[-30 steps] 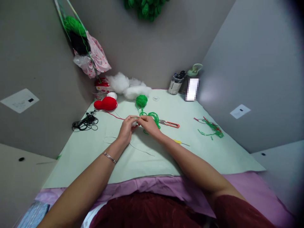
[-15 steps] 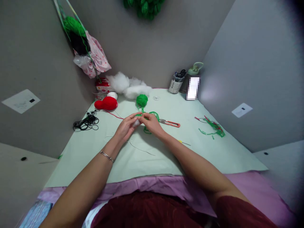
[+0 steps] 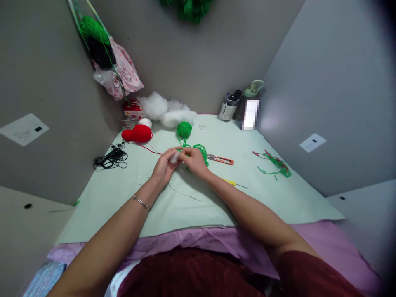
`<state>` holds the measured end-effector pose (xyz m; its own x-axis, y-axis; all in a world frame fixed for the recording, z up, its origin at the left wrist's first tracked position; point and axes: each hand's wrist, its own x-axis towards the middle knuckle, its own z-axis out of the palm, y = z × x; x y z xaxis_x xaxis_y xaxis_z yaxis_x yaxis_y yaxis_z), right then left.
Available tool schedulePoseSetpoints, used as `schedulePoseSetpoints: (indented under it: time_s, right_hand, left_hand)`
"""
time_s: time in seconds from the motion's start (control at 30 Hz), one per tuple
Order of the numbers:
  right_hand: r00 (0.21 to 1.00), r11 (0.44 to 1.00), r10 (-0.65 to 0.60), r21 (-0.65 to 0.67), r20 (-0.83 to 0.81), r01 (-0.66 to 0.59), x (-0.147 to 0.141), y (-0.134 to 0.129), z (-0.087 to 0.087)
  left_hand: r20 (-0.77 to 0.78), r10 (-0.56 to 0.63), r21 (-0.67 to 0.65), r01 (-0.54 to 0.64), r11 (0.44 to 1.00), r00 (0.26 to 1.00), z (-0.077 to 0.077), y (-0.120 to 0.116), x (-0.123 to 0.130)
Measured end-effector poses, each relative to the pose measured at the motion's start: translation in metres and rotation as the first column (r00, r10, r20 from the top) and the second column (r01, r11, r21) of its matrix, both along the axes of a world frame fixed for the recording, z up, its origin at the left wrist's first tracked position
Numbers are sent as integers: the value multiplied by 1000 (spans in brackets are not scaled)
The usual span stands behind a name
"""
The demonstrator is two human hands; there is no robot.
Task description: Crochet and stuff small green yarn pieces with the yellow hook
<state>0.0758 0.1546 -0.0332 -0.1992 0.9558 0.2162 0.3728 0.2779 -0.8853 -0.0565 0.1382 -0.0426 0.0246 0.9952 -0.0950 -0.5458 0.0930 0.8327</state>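
Small craft workspace: grey partition walls around covered table [image 3: 102, 214], yarn ball [image 3: 184, 130], snips [image 3: 220, 159], white stuffing [image 3: 163, 110].

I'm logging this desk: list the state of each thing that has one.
Left hand: cupping white fluff
Right hand: fingertips pinched beside it
Green ball: wound, strands trailing
Red piece: plump
Black cord: tangled
Orange snips: lying flat
Bottle: upright, lidded
Cup: upright, filled
Phone: propped up, bright
Red-green scraps: loose, scattered
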Motion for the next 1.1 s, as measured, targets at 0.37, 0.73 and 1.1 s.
schedulePoseSetpoints:
  time_s: [0.37, 0.73, 1.1]
  right_hand:
    - [998, 999, 33, -15, -58, -34, 5, -3, 5]
    - [977, 990, 16, -134, -214, -45, -10, -5, -2]
    - [954, 958, 17, -267, -300, -101, 11, 6, 5]
  left_hand:
    - [-73, 5, 47, -2, 999, 997, -2, 0, 0]
    - [-137, 149, 145, -129, 981, 979, -6, -2, 4]
    - [-172, 13, 172, 17, 985, 985, 9, -8, -2]
